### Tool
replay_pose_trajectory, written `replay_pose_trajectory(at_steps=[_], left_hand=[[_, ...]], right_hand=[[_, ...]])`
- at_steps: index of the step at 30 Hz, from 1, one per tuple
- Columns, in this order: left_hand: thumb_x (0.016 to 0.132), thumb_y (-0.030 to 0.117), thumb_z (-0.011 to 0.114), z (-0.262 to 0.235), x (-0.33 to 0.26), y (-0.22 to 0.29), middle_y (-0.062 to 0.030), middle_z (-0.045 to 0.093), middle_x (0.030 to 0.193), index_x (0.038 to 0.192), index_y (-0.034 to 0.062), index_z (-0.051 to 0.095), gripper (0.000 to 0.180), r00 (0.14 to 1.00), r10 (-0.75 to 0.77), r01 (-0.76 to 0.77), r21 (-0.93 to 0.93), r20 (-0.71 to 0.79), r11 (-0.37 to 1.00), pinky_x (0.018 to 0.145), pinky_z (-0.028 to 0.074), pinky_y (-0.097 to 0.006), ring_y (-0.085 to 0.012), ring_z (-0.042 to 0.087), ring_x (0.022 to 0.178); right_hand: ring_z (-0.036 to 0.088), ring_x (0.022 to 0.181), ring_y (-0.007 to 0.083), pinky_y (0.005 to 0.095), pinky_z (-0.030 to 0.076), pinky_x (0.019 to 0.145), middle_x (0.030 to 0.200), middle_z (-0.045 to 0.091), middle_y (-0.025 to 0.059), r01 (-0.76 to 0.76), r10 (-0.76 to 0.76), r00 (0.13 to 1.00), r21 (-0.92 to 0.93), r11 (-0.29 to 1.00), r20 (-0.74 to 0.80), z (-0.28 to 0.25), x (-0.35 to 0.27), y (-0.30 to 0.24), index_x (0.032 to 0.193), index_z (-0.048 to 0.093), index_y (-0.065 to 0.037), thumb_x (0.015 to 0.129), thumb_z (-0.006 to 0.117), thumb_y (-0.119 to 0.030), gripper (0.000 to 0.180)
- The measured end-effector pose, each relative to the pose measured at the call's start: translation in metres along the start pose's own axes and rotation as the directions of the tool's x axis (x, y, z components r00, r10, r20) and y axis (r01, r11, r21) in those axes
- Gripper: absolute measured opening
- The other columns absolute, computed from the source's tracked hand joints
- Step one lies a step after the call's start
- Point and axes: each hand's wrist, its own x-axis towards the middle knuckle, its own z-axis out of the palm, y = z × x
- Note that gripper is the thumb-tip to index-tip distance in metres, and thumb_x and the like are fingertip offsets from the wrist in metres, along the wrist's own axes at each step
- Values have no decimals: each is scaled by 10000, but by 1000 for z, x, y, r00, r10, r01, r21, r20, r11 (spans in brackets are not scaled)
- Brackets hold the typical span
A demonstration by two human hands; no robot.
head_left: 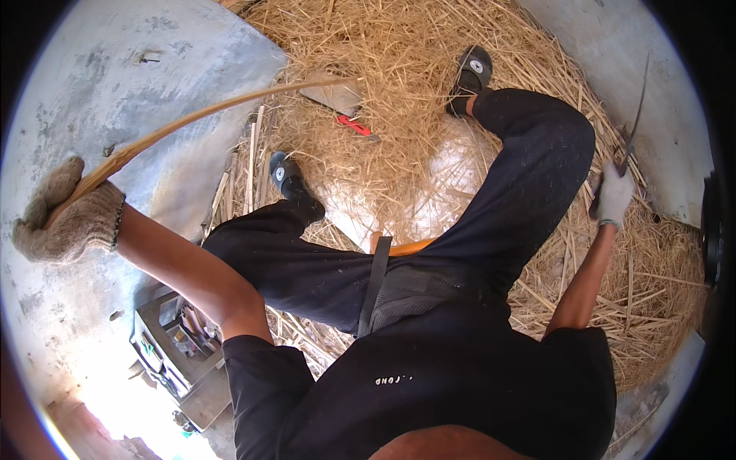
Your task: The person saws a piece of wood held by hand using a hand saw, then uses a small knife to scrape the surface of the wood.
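Note:
My left hand (77, 215), in a knitted grey-beige work glove, is raised at the far left with its fingers wrapped around one end of a curved bamboo strip (192, 117). The strip arcs to the right, and its thin far end reaches over the shavings ahead of me. On the right, my right hand (616, 193), in a pale glove, is closed on a knife (638, 115) whose long, thin dark blade points up and away. Between my feet and the strip's far end lies a red-handled cutter (353, 126) beside a flat stone-like block (333, 96).
Pale shavings (383, 46) cover the floor around my feet, with loose split strips (254, 157) at the left. Bluish-white walls (130, 69) stand on both sides. A small wooden cabinet (201, 395) holding odds and ends is at lower left. A dark strap (376, 285) crosses my lap.

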Motion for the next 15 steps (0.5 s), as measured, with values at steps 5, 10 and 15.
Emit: replay_pose_trajectory(at_steps=[5, 10, 15], left_hand=[[843, 405, 404, 6, 4, -2, -80, 387, 414, 535, 142, 427, 405, 998, -56, 60, -147, 32, 987, 340, 441, -392, -223, 425, 328], [846, 382, 473, -20, 21, 0, -39, 410, 429, 500, 188, 428, 399, 996, -90, 81, -337, -11, 938, 324, 385, -358, -184, 392, 317], [827, 382, 589, -60, 26, 5, 103, 452, 455, 506, 275, 417, 380, 926, -296, 128, -540, -236, 832, 370, 336, -269, -96, 409, 358]], right_hand=[[685, 940, 422, 478, 509, 847, 971, 724, 244, -216, 276, 961, -703, 678, -30, 38, -30, 170, 1075, 711, -6, 877, 619, -502, 542], [674, 1046, 391, 428, 496, 949, 1104, 711, 242, -195, 263, 965, -610, 768, 22, 48, -34, 139, 1172, 691, -4, 886, 617, -545, 617], [635, 1156, 345, 383, 465, 1005, 1215, 687, 190, 177, -188, 968, -82, 981, -165, 49, -78, -145, 1214, 691, -33, 937, 562, -585, 631]])
